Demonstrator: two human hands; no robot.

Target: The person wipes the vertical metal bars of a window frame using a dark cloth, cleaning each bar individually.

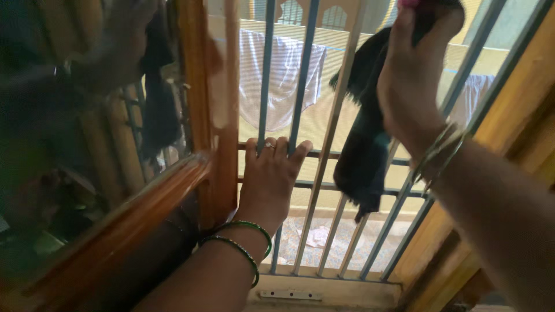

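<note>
Nearest the camera, two bare forearms reach toward a window. The left forearm wears green bangles (245, 245) at the wrist, and the left hand (269, 179) rests flat against the metal window grille (324, 173), its fingers hooked over a horizontal crossbar; a ring shows on one finger. That hand is mostly open, gripping only the bar. Just left of it stands the wooden frame of the open window shutter (202, 115), whose glass pane (75, 115) carries a dim reflection of the arm and of a dark cloth, hard to read.

The right forearm comes in from the lower right corner, partly cut off by the edge, with thin metal bangles (439, 153) at the wrist. The right hand (413, 81) is raised high and closed around the top of a black cloth (364, 150); the fingertips and the upper end of the cloth run out of the top edge, so the exact grip cannot be seen. A small pink bit shows at the very top, too cropped to identify. The cloth hangs limp below and left of the right hand, against the bars, dark and folded, its lower end tapering to a point.

Beyond the grille, farther than both hands, a white garment (283, 81) hangs on a line, and a patterned floor (341, 242) lies below.
</note>
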